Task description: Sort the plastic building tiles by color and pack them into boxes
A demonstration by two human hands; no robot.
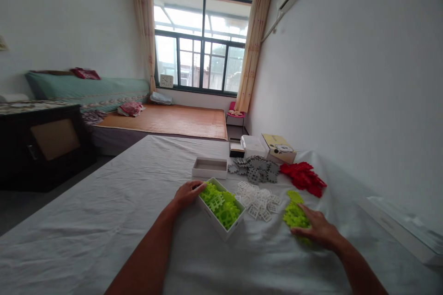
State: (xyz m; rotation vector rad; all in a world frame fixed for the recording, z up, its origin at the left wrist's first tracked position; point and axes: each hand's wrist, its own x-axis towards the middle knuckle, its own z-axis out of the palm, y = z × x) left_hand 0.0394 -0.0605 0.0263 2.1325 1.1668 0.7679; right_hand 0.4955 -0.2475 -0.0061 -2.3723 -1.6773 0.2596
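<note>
A white box (228, 229) partly filled with lime-green plastic grid pieces (221, 203) sits on the white-covered table (104, 221). My left hand (188, 192) rests on the box's left rim, fingers curled over the edge. My right hand (316, 228) lies flat, fingers spread, on a loose pile of green pieces (294, 212) to the right of the box. Between the box and that pile lies a heap of white grid pieces (258, 198).
Farther back lie grey pieces (256, 169), red pieces (304, 176), an empty white tray (210, 167), a white container (252, 146) and a cardboard box (279, 148). A wall runs close on the right. A bed (166, 120) and dark cabinet (44, 145) stand beyond.
</note>
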